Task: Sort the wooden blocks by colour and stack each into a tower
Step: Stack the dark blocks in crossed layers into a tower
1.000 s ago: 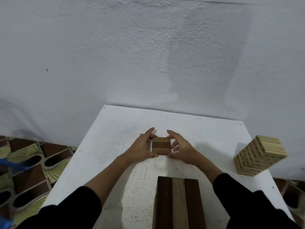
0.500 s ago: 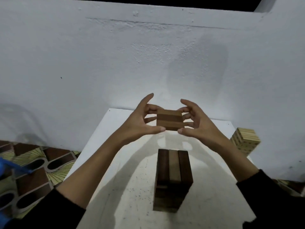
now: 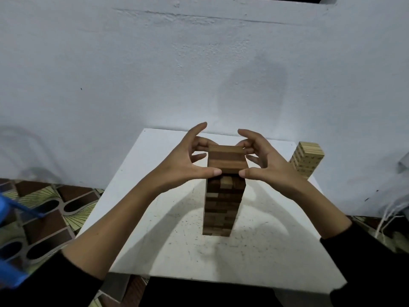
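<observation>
Gripping a layer of brown blocks (image 3: 226, 159) from both sides, our left hand (image 3: 183, 162) and right hand (image 3: 267, 161) pinch it just above the dark tower (image 3: 222, 207) mid-table (image 3: 155, 240); the pale tower (image 3: 306, 159) stands at the far right corner.

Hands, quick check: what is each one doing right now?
Left hand: grips the left end of the layer of brown blocks above the dark tower.
Right hand: grips that layer's right end.
</observation>
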A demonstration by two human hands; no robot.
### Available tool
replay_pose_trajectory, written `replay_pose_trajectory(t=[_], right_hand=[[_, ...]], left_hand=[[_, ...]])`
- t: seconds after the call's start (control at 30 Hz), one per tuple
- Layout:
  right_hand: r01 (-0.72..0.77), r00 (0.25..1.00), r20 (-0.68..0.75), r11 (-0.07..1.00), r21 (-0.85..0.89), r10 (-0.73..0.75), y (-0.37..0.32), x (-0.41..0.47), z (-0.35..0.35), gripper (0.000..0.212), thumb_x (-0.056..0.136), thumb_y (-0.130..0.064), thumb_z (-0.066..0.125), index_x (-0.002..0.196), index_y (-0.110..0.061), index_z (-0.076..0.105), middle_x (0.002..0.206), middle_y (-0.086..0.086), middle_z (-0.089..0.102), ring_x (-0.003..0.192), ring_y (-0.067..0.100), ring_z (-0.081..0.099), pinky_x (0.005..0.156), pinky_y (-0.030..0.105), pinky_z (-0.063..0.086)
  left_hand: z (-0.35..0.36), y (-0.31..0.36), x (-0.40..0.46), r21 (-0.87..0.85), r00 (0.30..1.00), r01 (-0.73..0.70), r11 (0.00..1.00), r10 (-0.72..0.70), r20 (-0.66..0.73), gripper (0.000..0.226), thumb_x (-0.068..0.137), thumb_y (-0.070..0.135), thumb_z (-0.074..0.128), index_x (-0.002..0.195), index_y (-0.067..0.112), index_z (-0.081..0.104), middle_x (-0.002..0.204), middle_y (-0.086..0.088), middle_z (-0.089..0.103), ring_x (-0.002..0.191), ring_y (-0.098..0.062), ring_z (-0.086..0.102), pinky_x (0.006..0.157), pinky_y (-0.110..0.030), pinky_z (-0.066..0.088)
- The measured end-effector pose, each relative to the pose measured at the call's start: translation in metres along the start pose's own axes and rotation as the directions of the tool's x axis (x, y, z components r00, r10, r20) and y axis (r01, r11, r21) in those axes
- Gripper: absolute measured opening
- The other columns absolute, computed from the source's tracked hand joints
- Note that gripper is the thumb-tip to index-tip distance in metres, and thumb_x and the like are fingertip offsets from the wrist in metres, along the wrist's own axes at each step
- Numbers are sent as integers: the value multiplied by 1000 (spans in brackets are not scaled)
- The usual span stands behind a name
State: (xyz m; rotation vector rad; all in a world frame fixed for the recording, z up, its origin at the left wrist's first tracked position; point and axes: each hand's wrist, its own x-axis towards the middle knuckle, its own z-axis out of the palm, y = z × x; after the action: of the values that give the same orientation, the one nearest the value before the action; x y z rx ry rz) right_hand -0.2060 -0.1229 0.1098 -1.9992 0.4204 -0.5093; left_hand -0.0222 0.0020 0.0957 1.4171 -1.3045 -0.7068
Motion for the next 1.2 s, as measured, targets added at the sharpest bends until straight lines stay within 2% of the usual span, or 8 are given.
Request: replay_pose_trajectory(t=[0.23,0.4,0.53,0.63,0.73,0.87,1.2], right_hand=[[0,1000,29,999,-33,1,4,-10,4,78,65,-17,66,134,-34,34,117,-5,48,115,3,47,114,37,27],[9,998,70,997,-81,-4,4,-11,3,84,68,-22,68,139,-31,26,121,-8,47,118,-1,44,113,32,24],[30,997,79,990,-140,-19,6,-10,5,92,68,-31,73,143,-30,21,124,-14,47,121,-3,42,109,21,24],[50,997,61,985,-164,-40,7,-9,8,94,67,-33,75,144,-27,21,124,-12,49,121,-2,43,100,6,26],[59,998,43,982,-180,-52,7,-8,10,94,67,-33,75,144,-27,22,122,-11,49,119,-3,44,94,-1,25],[56,998,33,981,-186,-50,7,-8,12,92,67,-34,74,142,-30,22,121,-12,49,117,-7,43,92,-3,25],[40,999,12,980,-197,-38,7,-9,15,92,67,-36,73,143,-32,21,121,-13,48,119,-3,43,94,-1,26]], left_hand=[[5,-4,-8,-4,999,32,999,-32,36,109,57,37,79,148,29,19,121,6,57,119,-5,52,110,-38,38],[7,-5,-10,24,998,29,999,-31,61,111,58,40,79,149,30,16,123,6,53,123,-5,49,111,-38,37],[9,-6,-12,55,997,22,998,-25,70,113,58,41,79,149,31,14,124,11,51,125,-1,45,111,-33,36],[11,-7,-12,65,998,27,998,-30,58,114,56,45,78,148,33,12,125,10,49,125,-1,45,110,-29,36],[15,-7,-12,63,998,30,998,-33,50,116,55,46,78,148,33,10,124,9,49,125,-1,44,109,-28,36],[17,-9,-13,43,999,25,999,-26,25,118,55,44,78,149,31,8,123,8,50,122,0,46,107,-27,38],[19,-10,-15,47,1000,19,999,-19,2,114,59,38,79,149,31,10,121,8,51,121,0,47,105,-26,39]])
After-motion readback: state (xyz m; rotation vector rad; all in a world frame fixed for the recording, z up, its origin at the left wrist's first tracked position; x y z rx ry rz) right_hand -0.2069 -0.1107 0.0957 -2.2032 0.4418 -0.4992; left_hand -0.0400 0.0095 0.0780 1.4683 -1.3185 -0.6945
